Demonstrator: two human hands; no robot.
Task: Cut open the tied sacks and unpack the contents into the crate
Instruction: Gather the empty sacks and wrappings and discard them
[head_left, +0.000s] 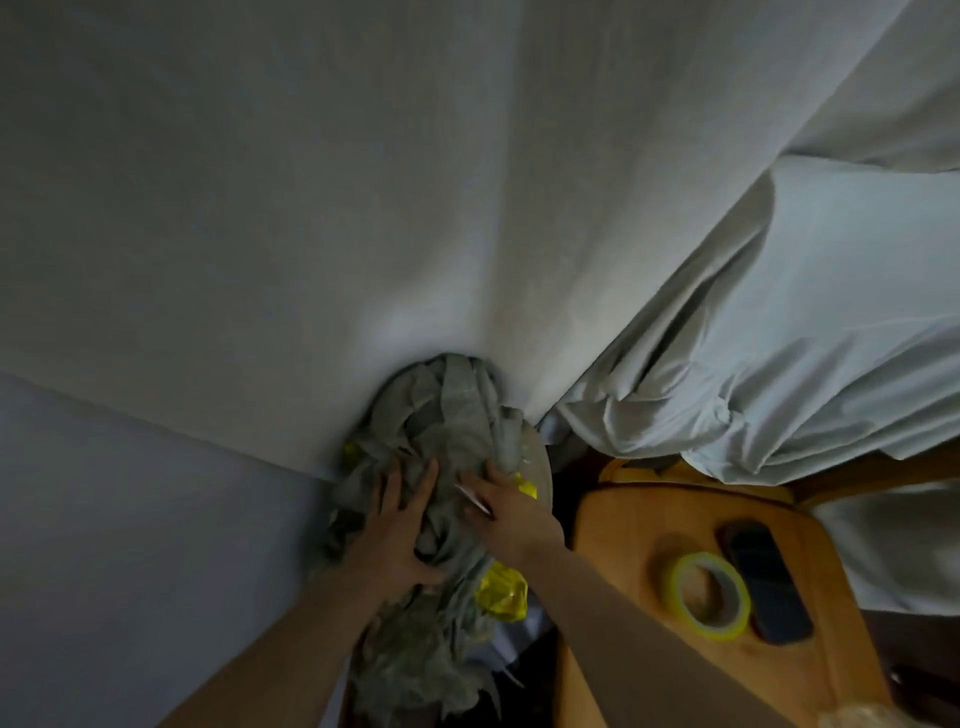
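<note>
Your left hand spread flat, right hand pinching a white strip; press grey pile down evenly.

Tight nook: wall behind pile, sheet & table crowd rt side.

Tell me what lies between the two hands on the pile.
In the head view, a bunched fold of grey-green cloth fills the gap between left hand and right hand; both rest on it.

Tape roll lies left of phone.
</note>
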